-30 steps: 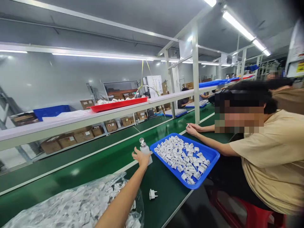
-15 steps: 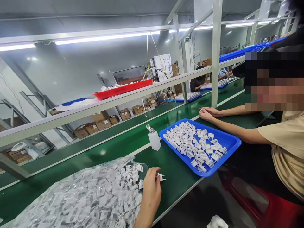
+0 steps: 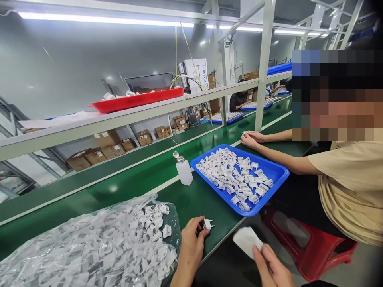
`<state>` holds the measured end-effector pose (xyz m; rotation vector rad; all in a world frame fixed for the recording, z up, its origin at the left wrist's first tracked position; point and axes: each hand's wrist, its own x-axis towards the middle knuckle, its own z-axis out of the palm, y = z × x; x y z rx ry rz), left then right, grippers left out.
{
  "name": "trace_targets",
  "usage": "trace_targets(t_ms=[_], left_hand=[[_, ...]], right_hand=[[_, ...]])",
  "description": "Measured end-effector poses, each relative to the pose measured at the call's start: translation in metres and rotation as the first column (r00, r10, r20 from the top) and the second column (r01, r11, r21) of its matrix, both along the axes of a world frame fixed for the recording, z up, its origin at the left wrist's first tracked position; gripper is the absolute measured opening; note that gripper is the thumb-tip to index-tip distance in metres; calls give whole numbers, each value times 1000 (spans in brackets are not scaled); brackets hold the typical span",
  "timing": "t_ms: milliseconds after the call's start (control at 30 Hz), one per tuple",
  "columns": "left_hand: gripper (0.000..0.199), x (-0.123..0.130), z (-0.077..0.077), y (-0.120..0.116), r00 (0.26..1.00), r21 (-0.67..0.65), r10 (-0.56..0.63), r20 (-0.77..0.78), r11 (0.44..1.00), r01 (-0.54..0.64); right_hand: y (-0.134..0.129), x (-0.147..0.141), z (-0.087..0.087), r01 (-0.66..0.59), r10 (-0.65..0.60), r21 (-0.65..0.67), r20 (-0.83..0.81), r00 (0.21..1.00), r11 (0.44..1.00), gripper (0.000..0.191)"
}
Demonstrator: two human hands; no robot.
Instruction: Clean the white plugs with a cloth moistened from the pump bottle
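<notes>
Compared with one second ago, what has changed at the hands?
The left hand let go of the bottle, drew back and took the white plug. The right hand came in holding a white cloth. Bottle, blue tray and bag stayed.

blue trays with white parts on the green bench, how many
3: nearest blue tray beside the white bottle; two more farther along. Others may be hidden.

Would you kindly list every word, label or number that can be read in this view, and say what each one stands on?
"ULTRASONIC", printed vertically on the white box behind the shelf rail; its first letter is partly cut off.
Labels on the cardboard cartons under the shelf: too small to read.
Green sign high on the post: too small to read.
The white plug in the left hand and the white cloth at the right hand show no print.
</notes>
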<state>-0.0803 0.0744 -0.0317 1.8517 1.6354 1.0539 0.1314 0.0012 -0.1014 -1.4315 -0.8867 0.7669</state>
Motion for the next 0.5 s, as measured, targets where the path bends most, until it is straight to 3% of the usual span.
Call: trace_targets(t_ms=[33, 67, 133, 200, 300, 400, 500], left_hand=[[31, 0, 0, 0, 1000, 1, 1, 5, 1000, -1], [30, 0, 1, -1, 1000, 4, 3, 9, 1000, -3], [25, 0, 2, -1, 1000, 10, 0, 13, 1000, 0], [22, 1, 4, -2, 1000, 7, -15, 13, 1000, 15], [26, 2, 5, -2, 999, -18, -43, 26, 999, 44], [26, 2, 6, -1, 998, -43, -45, 52, 998, 47], [25, 1, 8, -2, 997, -56, -52, 56, 997, 55]], right_hand=[[10, -10, 16, -121, 94, 128, 198, 976, 984, 40], [21, -21, 29, -169, 80, 225, 357, 931, 960, 41], [39, -43, 42, -330, 123, 272, 573, 811, 904, 45], [50, -63, 42, -426, 173, 268, 637, 751, 864, 46], [50, -78, 30, -486, 223, 258, 649, 727, 835, 47], [42, -74, 24, -527, 249, 249, 668, 701, 813, 47], [44, -64, 33, -590, 376, 134, 654, 656, 797, 42]])
